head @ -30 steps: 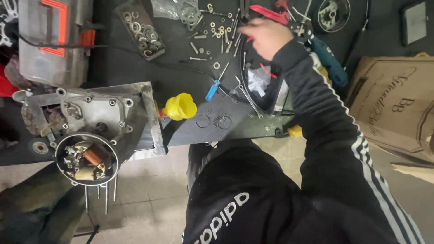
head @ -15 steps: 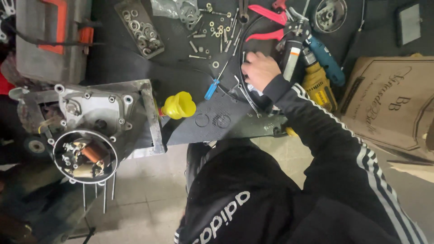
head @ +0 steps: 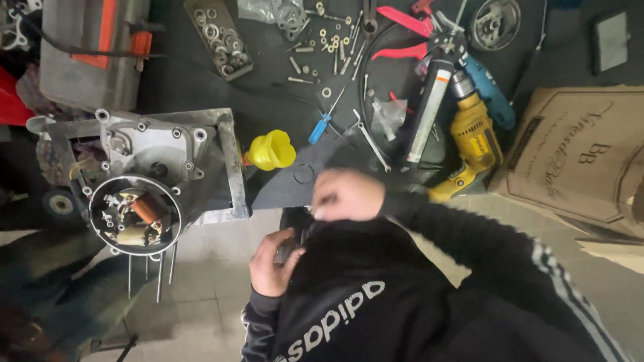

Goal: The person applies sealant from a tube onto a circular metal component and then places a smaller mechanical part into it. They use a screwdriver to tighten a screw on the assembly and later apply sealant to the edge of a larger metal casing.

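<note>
At the left I am seeing a grey metal engine casing lying with its round coil plate showing. Just right of it a yellow plastic funnel is sitting. Near me, my left hand is curling around a small dark part. My right hand, blurred, is hovering just above; I cannot tell its grip. Far right, a yellow power drill is lying.

A small dark metal part, blurred, lies gripped near the body, just left of the black jacket.
</note>
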